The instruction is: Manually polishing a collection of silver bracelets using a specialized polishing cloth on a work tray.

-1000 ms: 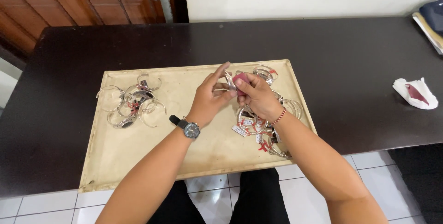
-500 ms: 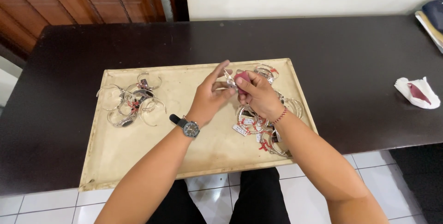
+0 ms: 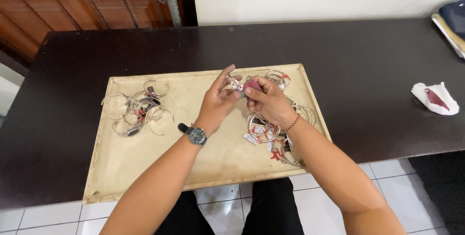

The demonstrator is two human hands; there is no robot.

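Change: both hands stay raised over the far middle of the tray, as half a second ago; the piles have not shifted.
Left hand (image 3: pixel 216 103): wrist bent up, fingers pinched on a small silver bracelet (image 3: pixel 236 83), index finger stretched out above it; a dark wristwatch (image 3: pixel 195 135) sits on the wrist.
Right hand (image 3: pixel 269 101): fingers curled around a small pink polishing cloth (image 3: pixel 252 85), pressed against the bracelet; red cord bracelet on the wrist.
Bracelet: held in the air between both hands, above the flat beige tray (image 3: pixel 160 165).
Left pile: silver bangles (image 3: pixel 137 113) on the tray's left part.
Right pile: tagged silver bangles (image 3: pixel 271 136) below the right hand.
Table: dark wooden table (image 3: pixel 368 70), crumpled white tissue (image 3: pixel 434 98) far right.
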